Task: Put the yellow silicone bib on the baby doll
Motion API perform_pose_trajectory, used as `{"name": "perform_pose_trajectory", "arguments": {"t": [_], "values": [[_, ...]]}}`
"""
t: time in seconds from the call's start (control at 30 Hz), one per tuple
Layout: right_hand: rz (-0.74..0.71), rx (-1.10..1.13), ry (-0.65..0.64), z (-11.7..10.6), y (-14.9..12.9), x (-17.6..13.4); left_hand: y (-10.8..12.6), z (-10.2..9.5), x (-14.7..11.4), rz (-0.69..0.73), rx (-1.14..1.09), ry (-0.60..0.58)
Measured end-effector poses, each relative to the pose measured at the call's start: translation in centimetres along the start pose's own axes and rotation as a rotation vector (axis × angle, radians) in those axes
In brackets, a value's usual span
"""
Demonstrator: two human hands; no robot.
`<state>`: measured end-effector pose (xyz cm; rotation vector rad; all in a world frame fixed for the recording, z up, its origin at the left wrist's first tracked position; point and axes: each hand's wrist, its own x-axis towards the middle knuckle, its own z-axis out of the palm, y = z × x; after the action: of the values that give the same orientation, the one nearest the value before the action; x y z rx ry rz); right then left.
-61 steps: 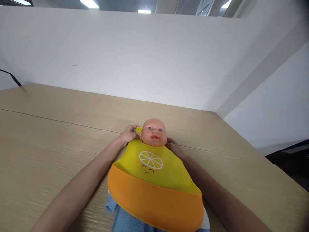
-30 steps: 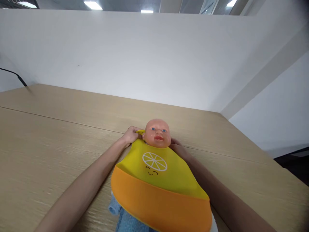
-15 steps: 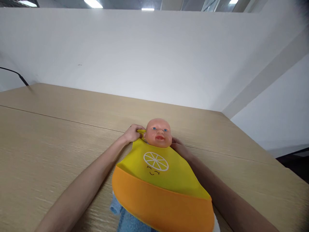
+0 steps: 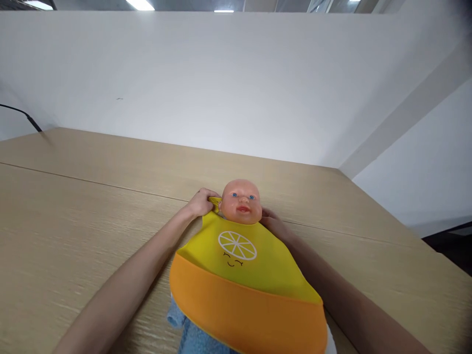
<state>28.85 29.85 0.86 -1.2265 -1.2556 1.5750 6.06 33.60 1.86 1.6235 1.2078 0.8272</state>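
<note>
A baby doll (image 4: 241, 199) lies face up on the wooden table, its head toward the far side. Over its chest spreads a yellow bib (image 4: 236, 263) with a lemon-slice print and an orange pocket (image 4: 247, 309). Blue clothing (image 4: 201, 339) on the doll shows below the bib. Beside the doll's head on the left, my left hand (image 4: 202, 201) is closed on the bib's yellow neck strap (image 4: 215, 201). My right hand (image 4: 271, 220) reaches behind the neck on the other side; its fingertips are hidden by the doll's head.
The wooden table (image 4: 92, 221) has a seam running across it. A white partition (image 4: 221, 83) rises along its back edge. A black cable (image 4: 31, 120) is at the far left, and a dark object (image 4: 453, 243) sits beyond the right edge.
Both hands stay at the doll's neck with almost no movement. The whole view has shifted very slightly.
</note>
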Motion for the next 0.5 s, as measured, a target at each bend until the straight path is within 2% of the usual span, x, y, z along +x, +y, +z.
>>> {"name": "perform_pose_trajectory", "arguments": {"t": [0.27,0.5], "values": [[0.026,0.055,0.003,0.18,0.09,-0.14,-0.1,0.47,-0.17,-0.045,0.146,0.015],[0.061,0.139,0.016,0.22,-0.08,-0.17,-0.15,0.28,-0.28,-0.064,-0.023,0.039]]}}
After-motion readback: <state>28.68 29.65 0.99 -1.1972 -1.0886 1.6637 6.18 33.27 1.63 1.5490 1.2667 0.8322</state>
